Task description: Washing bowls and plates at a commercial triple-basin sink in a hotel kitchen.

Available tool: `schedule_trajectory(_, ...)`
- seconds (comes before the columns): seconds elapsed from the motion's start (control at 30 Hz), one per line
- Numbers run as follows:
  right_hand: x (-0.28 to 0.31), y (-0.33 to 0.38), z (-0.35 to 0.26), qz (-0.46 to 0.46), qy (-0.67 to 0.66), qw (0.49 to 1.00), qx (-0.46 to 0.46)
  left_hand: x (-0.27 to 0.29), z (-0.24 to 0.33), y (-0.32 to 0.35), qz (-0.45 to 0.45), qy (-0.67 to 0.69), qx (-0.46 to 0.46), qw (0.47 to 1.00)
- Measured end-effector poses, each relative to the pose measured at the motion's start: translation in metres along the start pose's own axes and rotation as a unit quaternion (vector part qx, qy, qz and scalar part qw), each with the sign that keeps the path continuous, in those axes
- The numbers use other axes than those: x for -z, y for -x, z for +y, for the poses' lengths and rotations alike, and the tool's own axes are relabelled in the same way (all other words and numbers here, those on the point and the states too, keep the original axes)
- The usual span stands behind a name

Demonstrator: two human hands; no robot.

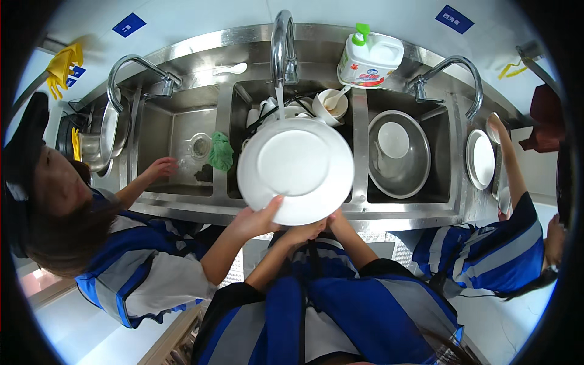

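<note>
A large round white plate point(298, 167) is held tilted over the middle sink basin point(240, 182). A thin stream of water from the middle faucet point(281, 42) falls on the plate's upper rim. My left hand point(304, 233) and my right hand point(336, 218) meet under the plate's near edge and grip it from below. A third hand point(258, 220), which seems to come from the co-worker on my left, holds the lower left rim with its thumb on the plate's face. Behind the plate, white dishes point(267, 112) lie in the basin, mostly hidden.
A green cloth point(220, 152) hangs on the divider by the left basin, where the left co-worker's other hand point(161, 167) reaches. The right basin holds a steel bowl point(413, 176) with a white bowl inside. Behind stand a detergent bottle point(368, 61) and a cup with spoon point(331, 103). A right co-worker handles plates point(483, 159).
</note>
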State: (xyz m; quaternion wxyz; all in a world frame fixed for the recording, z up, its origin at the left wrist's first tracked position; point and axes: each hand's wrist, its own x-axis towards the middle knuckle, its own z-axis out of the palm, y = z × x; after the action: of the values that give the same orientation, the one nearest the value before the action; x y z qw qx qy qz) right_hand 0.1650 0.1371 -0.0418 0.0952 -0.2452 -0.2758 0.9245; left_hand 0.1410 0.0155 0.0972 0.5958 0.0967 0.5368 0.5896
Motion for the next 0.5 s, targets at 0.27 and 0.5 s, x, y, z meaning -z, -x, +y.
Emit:
schedule_trajectory(0.27,-0.032,0.046,0.01,0.039,-0.015,0.998,0.049,0.025,0.057,-0.034,-0.046,-0.515,-0.049,0.854)
schedule_trajectory(0.5,-0.044,0.037,0.023,0.055,-0.037,0.991,0.118,-0.061,0.065,-0.144,0.004,-0.849,-0.515,-0.12)
